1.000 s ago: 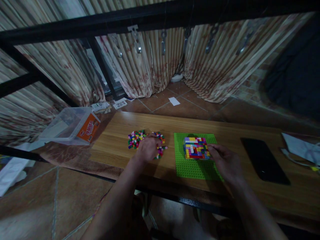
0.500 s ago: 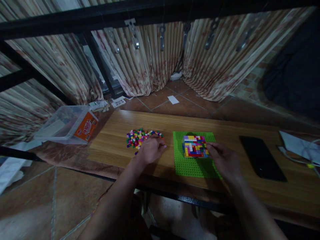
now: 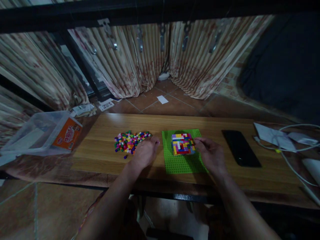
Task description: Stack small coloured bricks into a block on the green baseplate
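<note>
A boxy build of many coloured toy bricks (image 3: 183, 144) stands on a green studded baseplate (image 3: 175, 166). My right hand (image 3: 212, 155) is at the build's right side, thumb and forefinger pinched by its upper right edge. Whatever lies between those fingertips is too small to make out. Left of the baseplate, my left hand (image 3: 145, 151) is closed, with a small pink brick (image 3: 158, 142) showing faintly at its fingertips. Just beyond that hand spreads a pile of loose coloured bricks (image 3: 126, 141), partly covered by it.
The wooden tabletop (image 3: 97, 150) carries a black phone-like slab (image 3: 241, 148) on the right, with white cables (image 3: 287, 156) and a white paper-like item (image 3: 268, 135) farther right. A clear plastic bin (image 3: 37, 133) with an orange label sits at the left. Striped curtains hang behind.
The view has swung right, so everything sits farther left in the picture. My left hand stays closed between pile and baseplate. My right hand remains pinched beside the build.
</note>
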The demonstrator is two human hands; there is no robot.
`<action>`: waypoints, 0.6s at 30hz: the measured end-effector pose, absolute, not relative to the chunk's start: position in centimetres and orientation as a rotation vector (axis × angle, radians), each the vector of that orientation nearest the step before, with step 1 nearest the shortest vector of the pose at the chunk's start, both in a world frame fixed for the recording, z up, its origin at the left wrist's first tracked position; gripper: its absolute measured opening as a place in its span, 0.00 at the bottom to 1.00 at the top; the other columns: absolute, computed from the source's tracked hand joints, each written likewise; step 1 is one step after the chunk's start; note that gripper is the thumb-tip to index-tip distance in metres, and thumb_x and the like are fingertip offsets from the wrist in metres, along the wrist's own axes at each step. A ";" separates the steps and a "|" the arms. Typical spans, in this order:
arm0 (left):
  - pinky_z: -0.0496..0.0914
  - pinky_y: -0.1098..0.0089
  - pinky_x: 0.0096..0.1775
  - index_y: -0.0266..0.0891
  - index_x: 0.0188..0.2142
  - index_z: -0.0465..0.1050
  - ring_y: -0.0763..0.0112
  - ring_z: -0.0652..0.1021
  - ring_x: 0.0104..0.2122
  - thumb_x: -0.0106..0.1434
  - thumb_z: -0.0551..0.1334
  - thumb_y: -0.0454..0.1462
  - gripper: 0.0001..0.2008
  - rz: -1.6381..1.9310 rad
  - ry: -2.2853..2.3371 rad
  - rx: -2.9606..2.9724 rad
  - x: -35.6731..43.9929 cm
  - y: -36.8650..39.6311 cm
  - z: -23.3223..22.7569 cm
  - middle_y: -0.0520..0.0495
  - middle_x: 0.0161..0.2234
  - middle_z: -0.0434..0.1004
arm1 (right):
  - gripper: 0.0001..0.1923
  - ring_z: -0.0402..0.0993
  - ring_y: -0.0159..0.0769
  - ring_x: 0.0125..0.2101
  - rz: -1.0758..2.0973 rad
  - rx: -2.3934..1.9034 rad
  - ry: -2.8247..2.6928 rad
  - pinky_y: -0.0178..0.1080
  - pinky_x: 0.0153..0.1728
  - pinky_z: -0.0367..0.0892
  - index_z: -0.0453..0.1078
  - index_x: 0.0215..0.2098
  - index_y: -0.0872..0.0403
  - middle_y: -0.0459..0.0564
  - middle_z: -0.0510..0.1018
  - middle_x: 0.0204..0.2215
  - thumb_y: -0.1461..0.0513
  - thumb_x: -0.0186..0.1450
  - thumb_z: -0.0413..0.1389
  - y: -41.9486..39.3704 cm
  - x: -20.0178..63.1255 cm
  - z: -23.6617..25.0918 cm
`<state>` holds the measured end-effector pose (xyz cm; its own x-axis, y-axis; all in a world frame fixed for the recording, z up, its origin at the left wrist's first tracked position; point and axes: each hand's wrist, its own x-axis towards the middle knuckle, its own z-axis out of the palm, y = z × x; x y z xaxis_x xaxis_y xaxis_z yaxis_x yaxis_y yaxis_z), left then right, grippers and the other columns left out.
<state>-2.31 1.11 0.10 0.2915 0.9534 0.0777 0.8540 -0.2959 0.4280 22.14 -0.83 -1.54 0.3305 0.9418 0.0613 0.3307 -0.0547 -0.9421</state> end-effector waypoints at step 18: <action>0.72 0.69 0.47 0.39 0.47 0.68 0.69 0.78 0.43 0.64 0.59 0.34 0.11 0.951 1.034 1.648 2.7 -1.4 0.2 0.45 0.42 0.78 | 0.09 0.75 0.34 0.33 1.009 -1.183 -1.492 0.37 0.37 0.70 0.75 0.34 0.51 0.46 0.79 0.31 0.54 0.61 0.61 -3.0 19.3 -0.1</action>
<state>2.68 -1.44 0.24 0.3437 0.9306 0.1262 0.2032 -0.2049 0.9575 19.33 -3.05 -0.11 -0.0842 0.9803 0.1787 0.1990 0.1923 -0.9609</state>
